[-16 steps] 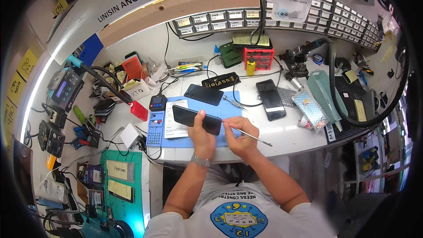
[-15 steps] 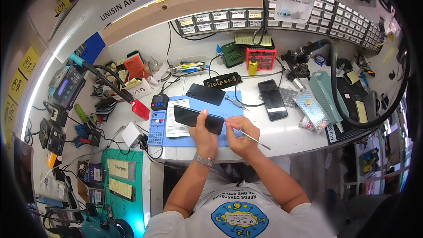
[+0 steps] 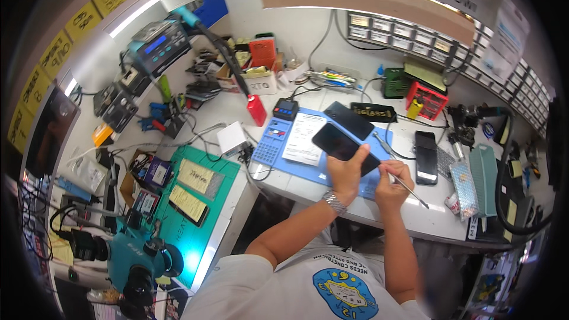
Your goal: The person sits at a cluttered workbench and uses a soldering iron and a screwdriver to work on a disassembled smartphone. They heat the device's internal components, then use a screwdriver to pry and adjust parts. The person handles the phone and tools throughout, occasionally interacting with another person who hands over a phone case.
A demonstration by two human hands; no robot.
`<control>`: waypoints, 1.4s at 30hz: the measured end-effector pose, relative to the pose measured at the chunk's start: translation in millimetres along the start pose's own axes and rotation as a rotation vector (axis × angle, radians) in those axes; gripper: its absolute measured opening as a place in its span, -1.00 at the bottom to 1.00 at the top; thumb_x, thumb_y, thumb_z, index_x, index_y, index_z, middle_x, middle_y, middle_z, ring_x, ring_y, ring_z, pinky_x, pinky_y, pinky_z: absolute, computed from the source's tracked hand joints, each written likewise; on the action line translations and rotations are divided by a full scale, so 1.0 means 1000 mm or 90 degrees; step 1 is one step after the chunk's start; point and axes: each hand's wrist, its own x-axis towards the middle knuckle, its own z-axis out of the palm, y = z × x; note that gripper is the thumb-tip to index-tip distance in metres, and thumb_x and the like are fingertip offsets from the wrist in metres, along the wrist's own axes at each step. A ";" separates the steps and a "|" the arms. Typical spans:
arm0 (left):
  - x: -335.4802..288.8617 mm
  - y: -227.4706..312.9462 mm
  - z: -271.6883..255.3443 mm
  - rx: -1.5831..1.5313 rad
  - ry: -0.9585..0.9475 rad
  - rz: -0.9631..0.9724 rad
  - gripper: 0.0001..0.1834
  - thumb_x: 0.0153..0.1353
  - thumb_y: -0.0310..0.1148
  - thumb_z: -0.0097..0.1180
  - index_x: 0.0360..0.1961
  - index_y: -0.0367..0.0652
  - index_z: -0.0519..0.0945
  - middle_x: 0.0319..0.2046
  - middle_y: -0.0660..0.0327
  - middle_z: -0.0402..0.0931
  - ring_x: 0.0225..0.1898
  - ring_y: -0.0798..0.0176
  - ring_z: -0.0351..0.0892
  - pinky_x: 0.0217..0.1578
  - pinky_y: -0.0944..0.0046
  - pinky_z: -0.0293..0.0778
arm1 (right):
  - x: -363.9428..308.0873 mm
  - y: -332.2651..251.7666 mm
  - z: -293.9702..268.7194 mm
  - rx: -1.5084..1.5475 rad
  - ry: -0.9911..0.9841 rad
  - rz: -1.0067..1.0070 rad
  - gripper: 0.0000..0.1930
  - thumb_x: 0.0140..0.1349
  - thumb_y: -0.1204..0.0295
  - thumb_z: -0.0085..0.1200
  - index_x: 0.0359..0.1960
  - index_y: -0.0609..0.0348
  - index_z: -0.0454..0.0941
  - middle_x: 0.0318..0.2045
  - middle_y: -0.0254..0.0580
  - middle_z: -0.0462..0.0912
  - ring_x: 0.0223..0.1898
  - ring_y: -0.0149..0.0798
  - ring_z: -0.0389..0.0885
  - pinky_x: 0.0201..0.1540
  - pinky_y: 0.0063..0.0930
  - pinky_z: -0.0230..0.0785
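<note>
My left hand [image 3: 348, 172] grips a dark smartphone [image 3: 336, 141], thumb across its glass, above the blue work mat [image 3: 311, 173]. At the phone's near right end is my right hand [image 3: 393, 185], its fingers pinched around a slim metal rod-shaped tool [image 3: 416, 196]. The tool's tip by the phone's edge is covered by my fingers. Behind the held phone lies a second dark phone or back panel [image 3: 354, 120] on the mat. Beside it rests a small screwdriver [image 3: 384, 144]. A printed paper slip [image 3: 304, 140] lies left of the phone.
Further right lie another phone [image 3: 426, 157], a bubble-wrap pouch [image 3: 464, 188] and a pale green tray [image 3: 483, 181]. On the left are a green mat [image 3: 224, 189] with note-covered phones, a teal microscope [image 3: 139, 255] and a soldering station [image 3: 159, 47]. Cables run across the bench.
My view has swung left, so the bench appears shifted right and more of the green mat and microscope shows. Both hands keep their holds on the phone and tool.
</note>
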 end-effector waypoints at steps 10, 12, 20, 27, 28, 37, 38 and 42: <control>0.028 0.020 0.012 -0.113 0.043 -0.057 -0.62 0.23 -0.48 0.57 -0.06 -0.24 0.58 -0.16 0.22 0.73 -0.22 0.41 0.74 -0.15 0.33 0.70 | 0.018 0.014 -0.018 0.375 -0.076 0.235 -0.88 0.49 0.57 0.24 -0.08 0.39 0.60 -0.15 0.10 0.78 0.00 -0.06 0.80 0.23 -0.17 0.61; 0.049 0.015 -0.002 -0.097 0.066 -0.065 -0.52 0.20 -0.42 0.61 0.00 -0.25 0.53 -0.13 0.19 0.70 -0.21 0.39 0.73 -0.14 0.33 0.71 | 0.021 0.007 -0.016 0.430 -0.017 0.303 -0.76 0.52 0.59 0.13 0.12 0.50 0.54 -0.06 0.17 0.77 0.11 0.04 0.77 0.31 -0.14 0.58; 0.047 0.003 -0.006 -0.017 -0.059 -0.056 -0.40 0.40 -0.11 0.26 0.24 -0.29 0.35 -0.12 0.20 0.51 -0.13 0.34 0.56 -0.07 0.29 0.57 | 0.030 0.011 -0.014 0.467 -0.190 0.730 -0.62 0.62 0.37 0.02 0.26 0.45 0.56 -0.05 -0.12 0.75 -0.07 -0.27 0.72 -0.28 -0.60 0.41; 0.042 0.009 0.005 0.295 -0.121 0.262 -0.52 0.48 -0.19 0.15 0.20 -0.39 0.48 -0.07 -0.09 0.55 0.05 0.00 0.57 0.13 0.05 0.49 | 0.025 0.044 0.015 0.546 -0.261 0.710 -0.74 0.69 0.31 0.02 0.08 0.28 0.59 -0.21 -0.25 0.72 -0.38 -0.42 0.52 -0.43 -0.51 0.29; 0.044 0.012 0.001 0.356 -0.134 0.266 -0.54 0.48 -0.19 0.16 0.16 -0.39 0.52 -0.10 -0.13 0.58 0.00 -0.01 0.60 0.09 0.07 0.51 | 0.028 0.044 0.016 0.532 -0.239 0.669 -0.78 0.67 0.34 0.07 0.08 0.26 0.57 -0.27 -0.31 0.67 -0.43 -0.48 0.48 -0.44 -0.55 0.27; 0.031 0.026 -0.016 0.184 -0.206 0.111 -0.74 0.42 -0.31 0.32 -0.11 -0.35 0.75 -0.29 0.11 0.80 -0.24 0.41 0.69 -0.18 0.21 0.64 | 0.045 0.065 -0.006 0.482 -0.199 0.611 -0.73 0.58 0.34 0.24 0.14 0.24 0.61 -0.28 -0.43 0.64 -0.43 -0.60 0.42 -0.37 -0.64 0.26; 0.034 0.018 -0.014 0.152 -0.245 0.090 -0.78 0.40 -0.34 0.35 -0.10 -0.31 0.77 -0.24 0.15 0.81 -0.21 0.41 0.69 -0.16 0.24 0.65 | 0.047 0.070 -0.009 0.487 -0.189 0.603 -0.73 0.58 0.34 0.25 0.14 0.24 0.62 -0.28 -0.43 0.64 -0.42 -0.60 0.43 -0.36 -0.64 0.27; 0.044 0.014 -0.005 0.187 -0.284 0.096 -0.78 0.36 -0.39 0.39 -0.08 -0.32 0.75 -0.23 0.18 0.80 -0.16 0.40 0.72 -0.11 0.25 0.66 | 0.064 0.075 -0.015 0.487 -0.157 0.589 -0.75 0.59 0.33 0.23 0.12 0.23 0.63 -0.29 -0.44 0.65 -0.40 -0.59 0.45 -0.35 -0.64 0.27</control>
